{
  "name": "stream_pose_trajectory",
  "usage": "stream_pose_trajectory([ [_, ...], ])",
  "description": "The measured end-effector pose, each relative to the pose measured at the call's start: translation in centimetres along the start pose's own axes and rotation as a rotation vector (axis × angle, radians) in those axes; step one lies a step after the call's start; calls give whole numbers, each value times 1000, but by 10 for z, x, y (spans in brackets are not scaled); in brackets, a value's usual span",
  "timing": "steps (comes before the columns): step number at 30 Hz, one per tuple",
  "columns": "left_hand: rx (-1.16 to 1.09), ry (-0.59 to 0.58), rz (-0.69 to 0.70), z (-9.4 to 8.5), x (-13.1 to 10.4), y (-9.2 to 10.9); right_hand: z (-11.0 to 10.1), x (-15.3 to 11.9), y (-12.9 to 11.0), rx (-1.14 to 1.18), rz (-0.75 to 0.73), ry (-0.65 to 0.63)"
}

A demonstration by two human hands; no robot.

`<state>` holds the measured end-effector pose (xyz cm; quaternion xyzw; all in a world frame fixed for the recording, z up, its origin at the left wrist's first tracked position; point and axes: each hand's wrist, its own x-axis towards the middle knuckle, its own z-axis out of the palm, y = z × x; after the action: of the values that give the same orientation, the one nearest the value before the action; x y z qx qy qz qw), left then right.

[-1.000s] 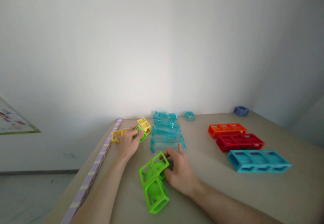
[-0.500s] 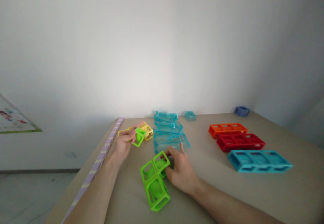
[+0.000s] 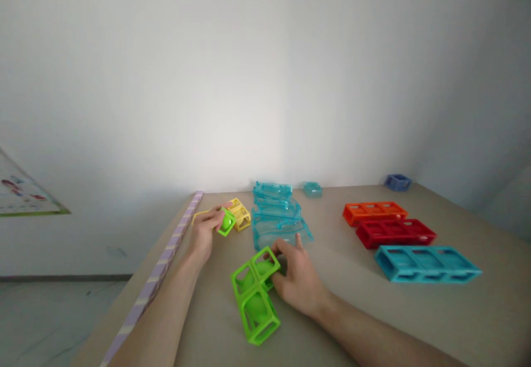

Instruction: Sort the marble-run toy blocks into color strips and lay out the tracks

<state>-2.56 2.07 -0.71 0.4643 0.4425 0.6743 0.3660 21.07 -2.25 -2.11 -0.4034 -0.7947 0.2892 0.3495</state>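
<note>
My left hand [image 3: 206,231] is closed on a small green piece [image 3: 226,222] with a rounded part inside its frame. Just behind it, partly covered by my fingers, lies a yellow frame block [image 3: 241,215]. My right hand [image 3: 297,276] pinches the upper right part of a larger green frame block [image 3: 256,295], an L-like shape of several open cells with rounded green shapes inside. This block is tilted, near the front middle of the table.
Clear teal plastic pieces [image 3: 277,215] lie behind my hands, and a small teal one [image 3: 312,190] is by the wall. At right are orange [image 3: 374,212], red [image 3: 395,233] and blue [image 3: 427,264] frame blocks. Farther back sits a purple-blue block [image 3: 397,182]. Striped edging [image 3: 169,252] runs along the left.
My left hand has turned slightly, and the small green piece has shifted a little left and up with it. My right hand keeps its hold with almost no movement.
</note>
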Motion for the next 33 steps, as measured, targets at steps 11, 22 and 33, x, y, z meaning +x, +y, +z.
stream_pose_trajectory([
  [11,-103,-182,-94,-11,1,7,-3,-1,-6,-131,-76,-26],
  [22,-234,-195,-88,-11,-1,3,-11,7,-7,-143,-276,105],
  [33,-327,-125,-71,-19,3,-5,50,131,-49,-707,-286,-49],
])
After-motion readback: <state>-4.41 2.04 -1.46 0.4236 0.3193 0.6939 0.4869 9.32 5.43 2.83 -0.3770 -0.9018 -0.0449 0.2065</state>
